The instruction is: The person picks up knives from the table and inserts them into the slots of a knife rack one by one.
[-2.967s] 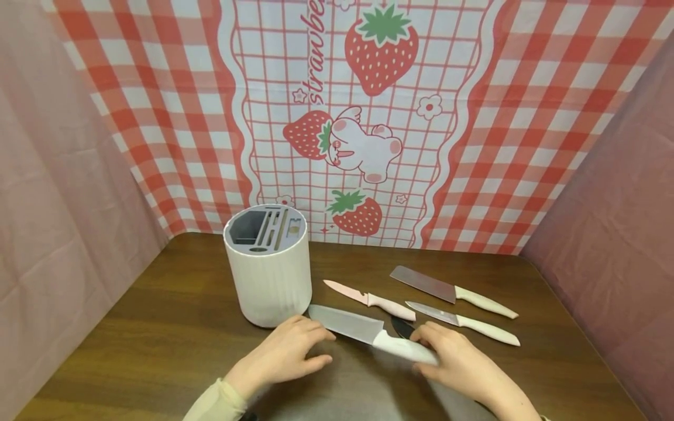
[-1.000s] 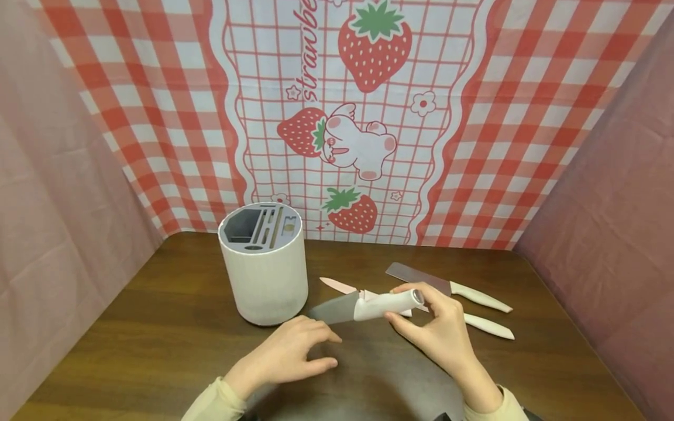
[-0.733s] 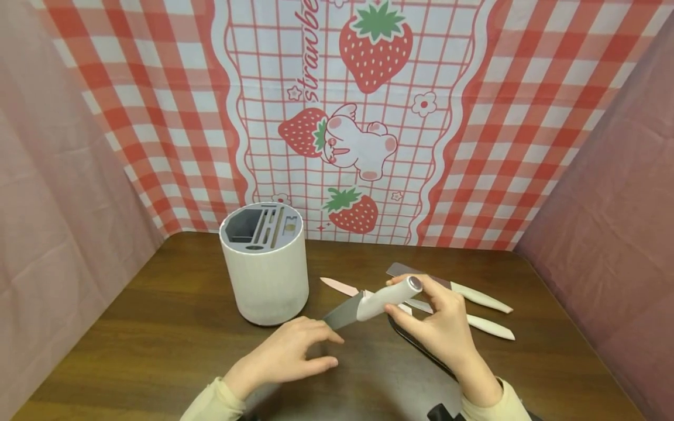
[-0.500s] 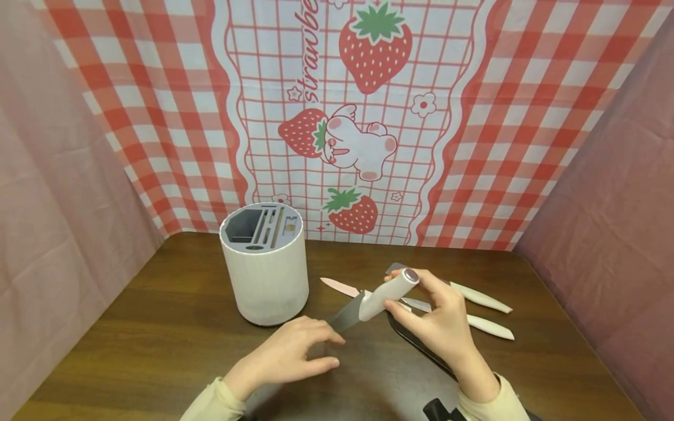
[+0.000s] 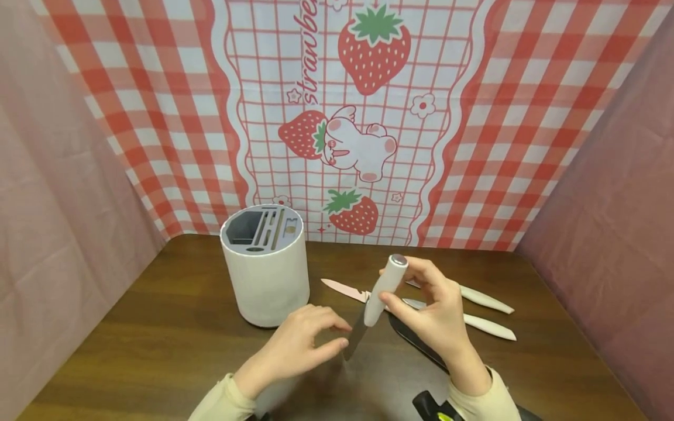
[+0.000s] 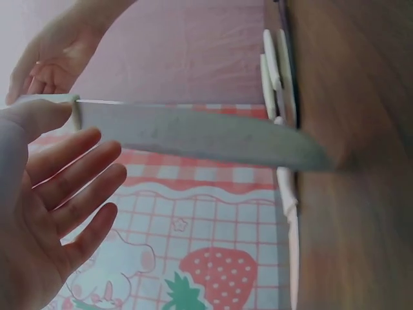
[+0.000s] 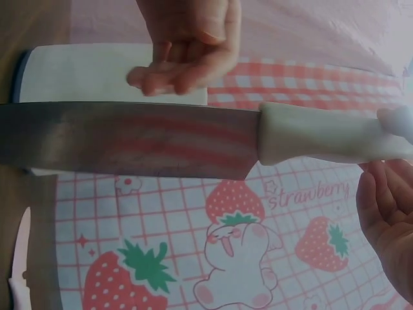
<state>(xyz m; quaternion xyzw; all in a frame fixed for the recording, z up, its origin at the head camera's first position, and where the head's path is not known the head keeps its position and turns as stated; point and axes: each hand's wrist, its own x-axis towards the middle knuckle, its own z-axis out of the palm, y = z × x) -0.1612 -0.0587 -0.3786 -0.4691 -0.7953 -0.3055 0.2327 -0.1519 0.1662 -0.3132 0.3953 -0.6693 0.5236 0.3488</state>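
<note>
A wide-bladed knife with a white handle (image 5: 381,295) stands steeply tilted, its blade (image 6: 193,134) pointing down with the tip at the tabletop. My right hand (image 5: 434,304) pinches the handle near its upper end between thumb and fingers. Beside the blade is my left hand (image 5: 300,342), fingers spread and holding nothing; in the right wrist view the blade (image 7: 129,139) passes in front of the holder, with the left hand (image 7: 193,45) above it. The white round knife holder (image 5: 268,286) stands upright behind my left hand, its slots facing up.
Behind my right hand lie a pink knife (image 5: 344,289) and two knives with pale handles (image 5: 487,299), partly hidden. A black long object (image 5: 416,342) lies under the right hand. A strawberry-patterned cloth (image 5: 253,146) hangs behind the table (image 5: 142,339).
The right hand has lifted the white-handled knife from lying flat and swung its handle upward, so the blade now points down. The left hand has shifted slightly right, towards the blade.
</note>
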